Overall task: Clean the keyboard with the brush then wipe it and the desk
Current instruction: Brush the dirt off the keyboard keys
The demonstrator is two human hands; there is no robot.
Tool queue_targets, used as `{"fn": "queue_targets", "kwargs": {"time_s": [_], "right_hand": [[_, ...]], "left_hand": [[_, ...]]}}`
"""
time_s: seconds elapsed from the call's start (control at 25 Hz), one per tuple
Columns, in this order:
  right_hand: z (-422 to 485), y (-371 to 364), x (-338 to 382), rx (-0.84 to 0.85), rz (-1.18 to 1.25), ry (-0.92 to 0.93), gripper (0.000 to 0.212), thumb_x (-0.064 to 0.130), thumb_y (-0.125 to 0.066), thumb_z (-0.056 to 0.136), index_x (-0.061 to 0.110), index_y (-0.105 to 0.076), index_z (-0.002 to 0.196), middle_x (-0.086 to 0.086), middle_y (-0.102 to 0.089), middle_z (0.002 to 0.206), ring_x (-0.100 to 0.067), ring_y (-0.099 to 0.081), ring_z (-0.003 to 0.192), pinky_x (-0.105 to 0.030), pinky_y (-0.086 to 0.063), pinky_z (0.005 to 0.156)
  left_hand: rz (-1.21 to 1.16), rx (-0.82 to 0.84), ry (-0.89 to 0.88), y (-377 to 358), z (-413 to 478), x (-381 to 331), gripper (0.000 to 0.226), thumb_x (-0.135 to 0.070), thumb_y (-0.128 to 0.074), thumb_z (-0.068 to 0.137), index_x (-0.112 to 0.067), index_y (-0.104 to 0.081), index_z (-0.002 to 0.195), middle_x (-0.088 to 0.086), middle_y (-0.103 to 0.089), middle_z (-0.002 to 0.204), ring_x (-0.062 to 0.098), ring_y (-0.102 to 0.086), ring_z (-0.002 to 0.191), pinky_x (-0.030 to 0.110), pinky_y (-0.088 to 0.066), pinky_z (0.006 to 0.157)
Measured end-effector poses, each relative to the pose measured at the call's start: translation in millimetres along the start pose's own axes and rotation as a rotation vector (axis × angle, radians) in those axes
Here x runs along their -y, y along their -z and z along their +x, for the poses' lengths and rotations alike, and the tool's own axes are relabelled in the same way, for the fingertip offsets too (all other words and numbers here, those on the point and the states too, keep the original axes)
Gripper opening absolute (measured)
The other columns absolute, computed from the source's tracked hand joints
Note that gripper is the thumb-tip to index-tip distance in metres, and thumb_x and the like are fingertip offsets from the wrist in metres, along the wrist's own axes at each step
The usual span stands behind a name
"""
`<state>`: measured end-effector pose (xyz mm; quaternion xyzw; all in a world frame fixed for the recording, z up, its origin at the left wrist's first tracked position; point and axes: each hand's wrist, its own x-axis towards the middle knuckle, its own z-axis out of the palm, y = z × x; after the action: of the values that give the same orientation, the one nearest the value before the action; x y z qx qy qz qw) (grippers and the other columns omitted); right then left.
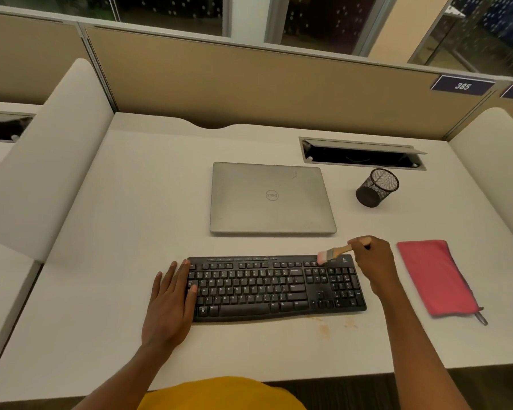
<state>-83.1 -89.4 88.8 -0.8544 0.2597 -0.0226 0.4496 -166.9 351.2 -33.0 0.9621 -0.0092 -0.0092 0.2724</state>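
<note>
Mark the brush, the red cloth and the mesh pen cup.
brush [339, 250]: head view, on the wooden handle near the bristles.
red cloth [437, 276]: head view, middle of the fabric.
mesh pen cup [374, 193]: head view, on its outer wall.

Only arms + a strip of clothing show, seen from the wearer's own head cam. Clothing: mustard-yellow garment [219, 393] at bottom centre, plain fabric, one even colour, rounded outline, cut off by the frame edge; can't tell if it's a top or sth else. Left forearm [122, 377] and right forearm [412, 350] are bare from frame edge to wrist. Left hand [171, 297]: bare, back of hand on show, all five fingers [172, 276] visible, nails look short, approx. flush w/ the fingertips. Right hand [375, 261]: bare too, mostly back + knuckles on show, fingers largely hidden from cam, so nails etc. can't be judged.
</note>
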Motion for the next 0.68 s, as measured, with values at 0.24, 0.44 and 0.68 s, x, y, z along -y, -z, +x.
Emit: {"fn": "queue_targets", "kwargs": {"time_s": [0.24, 0.44, 0.68], "right_hand": [[-2, 4, -12, 0.022, 0.01, -0.017, 0.018, 0.012, -0.056, 0.094, 0.013, -0.074, 0.095, -0.004, -0.071, 0.083, -0.019, -0.064, 0.075, -0.03, -0.048, 0.065], [3, 15, -14, -0.09, -0.041, 0.033, 0.014, 0.015, -0.059, 0.095, 0.01, -0.071, 0.091, -0.005, -0.066, 0.075, -0.019, -0.057, 0.068, -0.03, -0.043, 0.061], [9, 18, -20, -0.071, 0.004, -0.062, 0.015, 0.014, -0.059, 0.094, 0.009, -0.073, 0.092, -0.007, -0.066, 0.073, -0.022, -0.059, 0.07, -0.035, -0.047, 0.065]], "left_hand": [[0.007, 0.001, -0.001, 1, 0, -1, 0.066, -0.053, -0.014, 0.11, -0.023, -0.016, 0.169, 0.0, -0.025, 0.173, 0.008, -0.003, 0.162, 0.044, -0.004, 0.133], [-0.002, 0.005, 0.014, 2, -2, -4, 0.066, -0.053, -0.016, 0.11, -0.023, -0.017, 0.168, 0.004, -0.025, 0.173, 0.01, -0.004, 0.162, 0.042, -0.002, 0.133], [-0.009, 0.002, 0.016, 2, -2, -4, 0.067, -0.054, -0.015, 0.11, -0.023, -0.017, 0.168, 0.004, -0.026, 0.173, 0.011, -0.005, 0.162, 0.044, -0.004, 0.133]]}}
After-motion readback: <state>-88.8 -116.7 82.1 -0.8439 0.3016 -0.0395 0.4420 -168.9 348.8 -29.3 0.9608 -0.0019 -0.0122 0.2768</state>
